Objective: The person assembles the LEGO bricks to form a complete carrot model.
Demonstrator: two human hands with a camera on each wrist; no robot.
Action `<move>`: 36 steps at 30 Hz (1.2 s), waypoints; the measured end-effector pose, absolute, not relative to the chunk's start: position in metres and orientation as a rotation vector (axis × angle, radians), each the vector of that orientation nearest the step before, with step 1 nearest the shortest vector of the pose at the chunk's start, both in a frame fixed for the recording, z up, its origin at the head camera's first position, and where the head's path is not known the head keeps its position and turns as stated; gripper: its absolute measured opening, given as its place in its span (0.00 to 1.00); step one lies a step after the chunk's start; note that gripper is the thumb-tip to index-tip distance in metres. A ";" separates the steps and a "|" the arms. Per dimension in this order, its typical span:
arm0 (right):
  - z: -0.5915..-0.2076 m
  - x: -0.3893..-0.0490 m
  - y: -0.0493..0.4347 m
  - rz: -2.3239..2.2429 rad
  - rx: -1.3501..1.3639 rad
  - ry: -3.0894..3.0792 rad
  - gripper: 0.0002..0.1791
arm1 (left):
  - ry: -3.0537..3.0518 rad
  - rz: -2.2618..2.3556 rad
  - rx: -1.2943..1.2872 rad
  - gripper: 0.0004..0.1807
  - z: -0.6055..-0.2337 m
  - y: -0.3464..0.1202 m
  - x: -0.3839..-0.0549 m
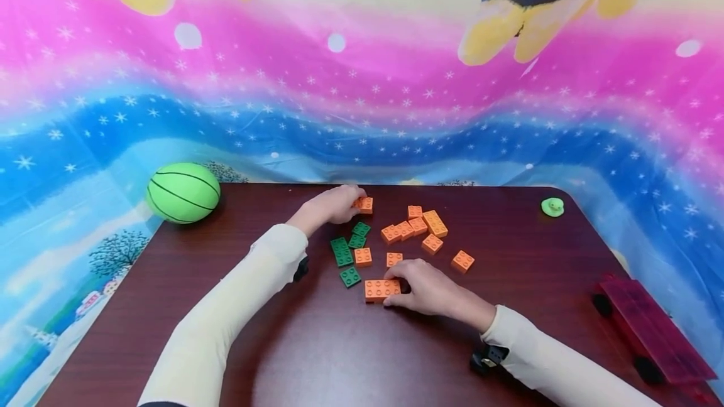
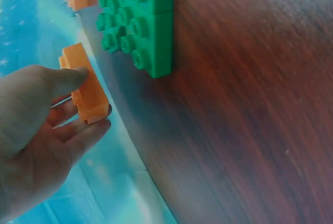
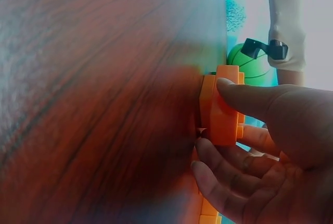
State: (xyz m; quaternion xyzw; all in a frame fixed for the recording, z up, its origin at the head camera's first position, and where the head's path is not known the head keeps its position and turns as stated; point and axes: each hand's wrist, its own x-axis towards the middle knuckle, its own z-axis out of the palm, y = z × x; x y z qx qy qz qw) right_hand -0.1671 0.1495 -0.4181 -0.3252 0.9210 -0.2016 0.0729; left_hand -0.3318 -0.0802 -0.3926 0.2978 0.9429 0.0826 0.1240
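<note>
My left hand (image 1: 338, 204) pinches an orange toy brick (image 1: 366, 205) near the far edge of the table. In the left wrist view the thumb lies across that brick's side, with fingers beneath it. Nearer to me, my right hand (image 1: 425, 287) grips a longer orange brick (image 1: 378, 290) by its right end, between thumb and fingers. Just behind it lies a small orange brick (image 1: 394, 259), partly hidden by the right hand. Several green bricks (image 1: 341, 252) and a square orange brick (image 1: 363, 257) lie between the two hands.
More orange bricks (image 1: 434, 223) are scattered right of centre on the dark wooden table (image 1: 317, 357). A green ball (image 1: 183, 193) sits at the far left corner, a small green duck (image 1: 552, 207) at the far right. A translucent red skateboard (image 1: 658, 331) lies along the right edge.
</note>
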 end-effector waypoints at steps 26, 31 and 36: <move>-0.419 -0.166 0.155 -0.754 -0.927 2.709 0.17 | 2.677 0.742 1.087 0.25 -0.359 -0.103 -0.280; -0.423 -0.169 0.154 -0.760 -0.957 2.700 0.14 | 2.662 0.752 1.116 0.25 -0.356 -0.105 -0.268; -0.422 -0.169 0.150 -0.770 -0.967 2.674 0.14 | 2.634 0.750 1.154 0.25 -0.354 -0.111 -0.252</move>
